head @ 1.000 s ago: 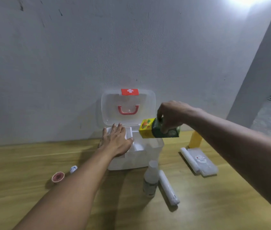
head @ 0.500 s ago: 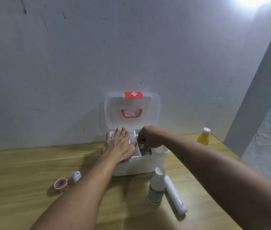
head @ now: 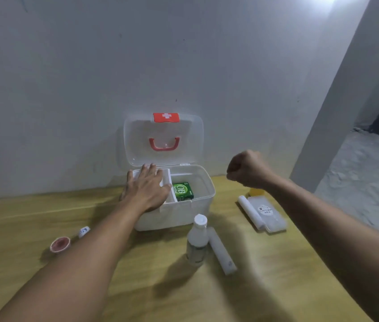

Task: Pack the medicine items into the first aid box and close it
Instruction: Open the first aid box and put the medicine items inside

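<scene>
The white first aid box (head: 203,194) stands open against the wall, its clear lid (head: 188,135) with a red handle upright. A green medicine carton (head: 182,191) lies inside the right compartment. My left hand (head: 145,190) rests flat, fingers spread, on the box's inner white tray at the left. My right hand (head: 247,169) hovers to the right of the box, fingers curled shut, holding nothing. On the table in front stand a white bottle (head: 197,239) and a white roll (head: 222,251).
A second white roll (head: 250,211) and a flat clear case (head: 267,213) lie at the right, with a yellow bottle (head: 256,191) partly hidden behind my right wrist. A small pink-red jar (head: 60,244) and a tiny white item (head: 84,231) sit at the left. The table's right edge drops to a grey floor.
My right hand carried the green carton into the box's right compartment, let it go, and withdrew up and to the right, empty. My left hand stayed on the tray.
</scene>
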### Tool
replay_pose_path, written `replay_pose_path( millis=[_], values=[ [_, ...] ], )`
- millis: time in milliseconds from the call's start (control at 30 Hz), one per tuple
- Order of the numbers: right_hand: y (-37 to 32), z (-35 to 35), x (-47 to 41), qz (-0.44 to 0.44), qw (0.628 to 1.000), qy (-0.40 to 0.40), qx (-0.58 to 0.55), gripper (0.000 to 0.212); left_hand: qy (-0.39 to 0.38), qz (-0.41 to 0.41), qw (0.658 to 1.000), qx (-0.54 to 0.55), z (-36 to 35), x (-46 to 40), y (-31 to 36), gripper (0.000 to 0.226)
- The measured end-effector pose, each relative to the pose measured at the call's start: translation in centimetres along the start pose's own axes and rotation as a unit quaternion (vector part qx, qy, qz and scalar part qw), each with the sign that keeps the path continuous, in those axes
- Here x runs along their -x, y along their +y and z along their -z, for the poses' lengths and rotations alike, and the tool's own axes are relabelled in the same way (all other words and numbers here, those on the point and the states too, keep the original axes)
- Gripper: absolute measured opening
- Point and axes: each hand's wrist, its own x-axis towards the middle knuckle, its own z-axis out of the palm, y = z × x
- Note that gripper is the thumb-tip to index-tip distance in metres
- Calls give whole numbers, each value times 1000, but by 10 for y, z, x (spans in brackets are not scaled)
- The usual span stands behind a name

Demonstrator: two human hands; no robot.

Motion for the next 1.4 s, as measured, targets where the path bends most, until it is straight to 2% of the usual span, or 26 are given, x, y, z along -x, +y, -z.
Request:
replay_pose_path(
  millis=[33,100,200,400,533,600,800,900,1100,1167,1267,1400],
  values=[
    [14,2,6,-35,998,-29,51,4,0,0,1000,-4,0,0,0,65],
    [39,0,20,-107,981,-96,132,22,-3,0,1000,-10,1,1,1,64],
    [57,-11,40,-188,947,-178,188,45,-6,2,1000,-18,3,2,3,64],
    [62,-18,55,-250,937,-213,120,55,-12,5,1000,-23,5,3,5,64],
    [55,-9,61,-229,930,-258,124,76,-13,5,1000,-26,4,2,4,63],
    [55,-6,64,-225,932,-257,123,77,-14,4,999,-29,4,3,4,63],
    [60,-8,60,-244,929,-265,88,61,-9,3,1000,-30,1,2,3,63],
    [60,-11,58,-256,935,-235,67,45,-7,1,1000,-31,1,2,3,63],
    [55,-9,61,-227,952,-181,98,35,-7,2,1000,-26,2,3,3,63],
    [43,-1,57,-210,954,-169,129,25,-6,1,1000,-25,2,3,4,63],
    [11,20,48,-156,966,-144,147,20,-6,-1,1000,-23,2,3,3,63],
    [-39,37,28,-37,982,-119,142,43,-9,0,1000,-11,2,4,3,63]
  ],
)
